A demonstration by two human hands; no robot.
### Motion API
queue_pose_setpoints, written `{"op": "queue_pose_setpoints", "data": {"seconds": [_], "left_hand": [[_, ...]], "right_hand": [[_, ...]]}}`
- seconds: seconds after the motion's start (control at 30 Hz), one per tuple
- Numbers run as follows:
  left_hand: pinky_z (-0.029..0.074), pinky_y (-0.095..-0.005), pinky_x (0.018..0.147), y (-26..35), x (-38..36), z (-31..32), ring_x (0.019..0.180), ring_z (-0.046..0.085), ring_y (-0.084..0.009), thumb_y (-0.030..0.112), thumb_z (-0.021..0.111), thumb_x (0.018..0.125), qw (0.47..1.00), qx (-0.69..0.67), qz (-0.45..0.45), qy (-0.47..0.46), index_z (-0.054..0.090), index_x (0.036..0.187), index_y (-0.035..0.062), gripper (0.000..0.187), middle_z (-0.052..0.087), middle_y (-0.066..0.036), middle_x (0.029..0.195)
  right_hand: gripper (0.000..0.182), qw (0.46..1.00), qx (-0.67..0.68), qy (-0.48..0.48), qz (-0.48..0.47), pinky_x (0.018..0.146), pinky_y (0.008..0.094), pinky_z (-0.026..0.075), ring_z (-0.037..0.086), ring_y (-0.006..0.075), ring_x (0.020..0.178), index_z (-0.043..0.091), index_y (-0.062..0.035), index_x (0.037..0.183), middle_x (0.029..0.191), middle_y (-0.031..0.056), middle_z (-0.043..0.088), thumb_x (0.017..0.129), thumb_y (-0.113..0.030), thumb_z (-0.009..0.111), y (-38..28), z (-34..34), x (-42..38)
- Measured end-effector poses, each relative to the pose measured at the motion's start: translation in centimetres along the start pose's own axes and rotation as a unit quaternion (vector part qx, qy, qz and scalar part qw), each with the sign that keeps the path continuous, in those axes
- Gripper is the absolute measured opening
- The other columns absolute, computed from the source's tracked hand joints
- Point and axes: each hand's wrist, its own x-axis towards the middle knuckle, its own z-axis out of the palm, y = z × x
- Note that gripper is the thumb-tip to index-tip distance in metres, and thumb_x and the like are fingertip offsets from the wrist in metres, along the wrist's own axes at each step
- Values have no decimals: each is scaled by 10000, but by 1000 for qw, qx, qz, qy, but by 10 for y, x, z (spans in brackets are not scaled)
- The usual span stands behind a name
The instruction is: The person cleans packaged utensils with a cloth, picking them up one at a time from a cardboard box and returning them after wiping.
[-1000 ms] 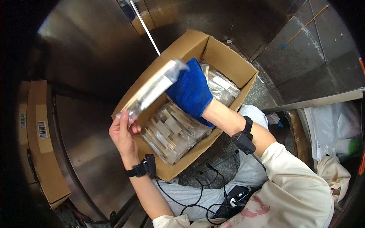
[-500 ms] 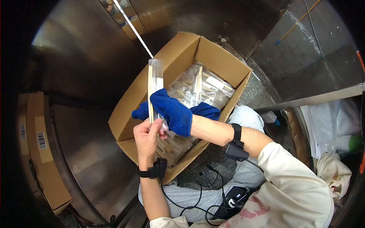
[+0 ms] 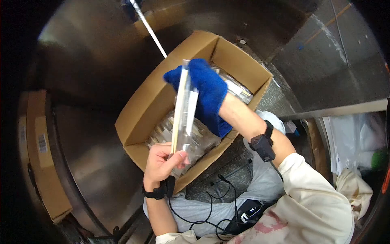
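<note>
My left hand (image 3: 165,163) pinches the lower end of a clear plastic packet between thumb and fingers. The packet of chopsticks (image 3: 179,112) stands nearly upright, with pale wooden sticks and a white paper piece inside. A blue cloth (image 3: 205,87) is wrapped over my right hand (image 3: 209,79), whose fingers are hidden beneath it. The cloth lies behind and against the packet's upper part, and a loose end hangs down. Below both hands, a cardboard box (image 3: 140,116) holds many similar clear packets (image 3: 203,142).
Dark metal panels (image 3: 89,162) surround the box. A flattened cardboard carton (image 3: 38,150) leans at the left. A white rod (image 3: 150,32) slants behind the box. Black cables (image 3: 211,203) lie across my lap. Plastic bags (image 3: 357,134) and a cream cloth (image 3: 353,191) sit at the right.
The cloth-covered right hand has moved up along the packet, towards its top end. My left hand and the packet have shifted slightly right and down.
</note>
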Motion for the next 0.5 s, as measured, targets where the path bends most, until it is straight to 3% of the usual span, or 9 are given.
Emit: {"op": "queue_pose_setpoints", "data": {"seconds": [0.13, 0.17, 0.23, 0.33, 0.37, 0.4, 0.43, 0.47, 0.5], "left_hand": [[433, -225, 542, 7, -3, -2, 590, 563, -56, 171, 631, 961, 997, 68, -9, -42, 705, 795, 14, 241, 640, 5, 682], [439, -219, 551, 10, -3, 0, 593, 561, -52, 207, 628, 970, 998, 45, -30, -33, 701, 801, 28, 257, 641, 16, 690], [442, -217, 545, -1, -3, -8, 608, 564, -49, 272, 634, 982, 998, 22, -62, -19, 710, 845, 41, 279, 672, 11, 745], [459, -210, 527, -20, 2, -16, 589, 569, -48, 300, 579, 1014, 999, -8, 16, 46, 683, 838, 51, 323, 675, 9, 771], [461, -210, 517, -26, 4, -16, 568, 565, -51, 298, 564, 1021, 993, -45, 15, 112, 669, 848, 47, 323, 675, 0, 772], [462, -211, 507, -31, 5, -19, 546, 561, -54, 297, 549, 1028, 982, -83, 15, 171, 656, 858, 43, 324, 675, -8, 773], [462, -211, 507, -27, 6, -28, 546, 561, -54, 297, 549, 1028, 980, -84, 23, 181, 656, 858, 43, 324, 675, -8, 773], [459, -215, 498, -29, 7, -33, 527, 555, -59, 296, 531, 1035, 970, -96, 22, 224, 644, 909, 38, 309, 678, -21, 785], [456, -219, 489, -29, 7, -37, 508, 548, -65, 295, 514, 1041, 958, -107, 19, 266, 632, 960, 33, 299, 680, -34, 797]], "right_hand": [[518, 998, 52, -21, 29, 851, 373, 510, 615, 216, 848, 698, -69, 1121, 950, 79, 681, 998, -471, 396, -11, -16, -5], [595, 997, -32, -60, 40, 880, 389, 504, 613, 234, 880, 677, -67, 1185, 983, 92, 678, 1012, -523, 337, -21, -18, -10], [645, 998, 27, -46, 38, 996, 439, 466, 618, 285, 1039, 619, -59, 1286, 1152, 131, 669, 1010, -543, 294, -22, -28, 4], [510, 999, 11, -33, 40, 994, 437, 460, 603, 274, 1077, 631, -46, 1133, 1165, 147, 658, 998, -489, 417, -29, -62, 12], [421, 934, -329, -27, -140, 956, 409, 462, 595, 246, 1053, 621, -60, 1078, 1121, 139, 653, 994, -440, 462, -31, -98, 24], [337, 727, -611, -14, -313, 918, 382, 464, 587, 218, 1030, 611, -73, 1023, 1076, 131, 647, 991, -392, 506, -30, -136, 41], [290, 882, -406, -52, -233, 872, 364, 463, 576, 192, 977, 601, -68, 1007, 1034, 113, 623, 1002, -338, 497, -30, -162, 64], [246, 972, -173, -82, -133, 827, 346, 461, 564, 167, 925, 592, -63, 992, 992, 95, 598, 1014, -284, 488, -28, -178, 73], [246, 971, -174, -90, -135, 827, 346, 461, 564, 167, 925, 592, -63, 992, 992, 95, 598, 1014, -284, 488, -29, -160, 59]]}}
